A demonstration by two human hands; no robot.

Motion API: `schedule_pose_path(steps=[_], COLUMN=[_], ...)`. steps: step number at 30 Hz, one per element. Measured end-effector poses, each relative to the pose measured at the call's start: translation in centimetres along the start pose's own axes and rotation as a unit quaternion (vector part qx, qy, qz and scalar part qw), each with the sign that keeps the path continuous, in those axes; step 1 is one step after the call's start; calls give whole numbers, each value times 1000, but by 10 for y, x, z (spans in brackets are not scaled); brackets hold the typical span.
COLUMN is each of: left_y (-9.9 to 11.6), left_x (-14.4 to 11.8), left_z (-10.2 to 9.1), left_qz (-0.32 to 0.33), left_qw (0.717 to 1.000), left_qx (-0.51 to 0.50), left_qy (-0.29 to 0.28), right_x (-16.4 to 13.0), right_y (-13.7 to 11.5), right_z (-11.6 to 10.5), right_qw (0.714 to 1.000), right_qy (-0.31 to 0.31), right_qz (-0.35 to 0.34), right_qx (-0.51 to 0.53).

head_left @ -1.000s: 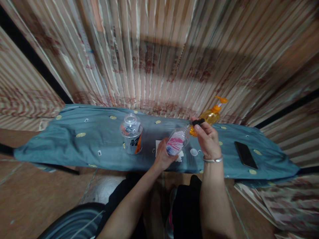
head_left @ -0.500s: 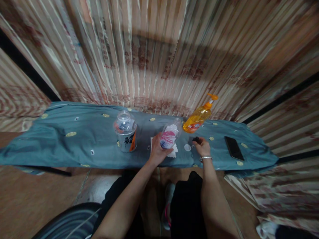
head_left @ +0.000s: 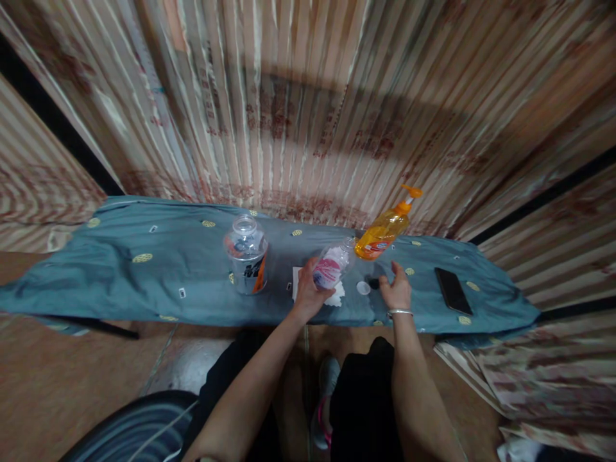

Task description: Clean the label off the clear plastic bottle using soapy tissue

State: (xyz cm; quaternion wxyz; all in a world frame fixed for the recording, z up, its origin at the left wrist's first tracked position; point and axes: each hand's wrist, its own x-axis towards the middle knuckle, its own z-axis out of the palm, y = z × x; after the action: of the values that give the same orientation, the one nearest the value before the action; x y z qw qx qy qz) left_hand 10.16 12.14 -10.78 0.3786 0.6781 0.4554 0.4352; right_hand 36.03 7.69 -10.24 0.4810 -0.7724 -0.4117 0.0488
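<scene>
The left hand (head_left: 308, 292) grasps a small clear bottle (head_left: 331, 269) with a pink and white label, its fingers wrapped around the lower half, and holds it tilted with the open neck pointing up and to the right, just above the table (head_left: 144, 282). Under the bottle and partly hidden by the hand lies a white paper (head_left: 297, 282), with a crumpled white tissue (head_left: 337, 296) at its right edge. The right hand (head_left: 395, 290) is released, fingers loosely spread and holding nothing, and it hovers low over the table just right of a small black cap (head_left: 373, 282) that lies on the cloth; whether a fingertip touches the cap cannot be told. A silver bangle (head_left: 400, 312) circles the right wrist. Just left of the black cap lies a small white round lid (head_left: 362, 288), apart from both hands. The table is covered with a blue-grey cloth dotted with yellow ovals. Behind the right hand an orange pump bottle (head_left: 385, 230) leans toward the right, near the far edge. To the left of the left hand, well apart from it, stands a wide clear jar (head_left: 246, 254) with a dark and orange label, upright and with no lid on it. Near the right end of the table a black phone (head_left: 451, 290) lies flat, screen dark. A striped curtain (head_left: 308, 115) hangs behind the table.
</scene>
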Motion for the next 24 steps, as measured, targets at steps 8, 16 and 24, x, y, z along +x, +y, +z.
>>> schedule_pose_path(steps=[8, 16, 24], left_y=[-9, -7, -3], left_x=[1, -7, -49], left_z=[7, 4, -52], left_qz=[-29, -34, 18], left_qw=[999, 999, 991], left_qx=[-33, -23, -12], left_qy=[9, 32, 133], right_x=[-43, -61, -61], right_y=[-74, -75, -75], right_z=[39, 67, 71], right_qw=[933, 945, 967], right_qy=[-255, -275, -226], right_qz=[-43, -25, -50], right_qx=[251, 174, 104])
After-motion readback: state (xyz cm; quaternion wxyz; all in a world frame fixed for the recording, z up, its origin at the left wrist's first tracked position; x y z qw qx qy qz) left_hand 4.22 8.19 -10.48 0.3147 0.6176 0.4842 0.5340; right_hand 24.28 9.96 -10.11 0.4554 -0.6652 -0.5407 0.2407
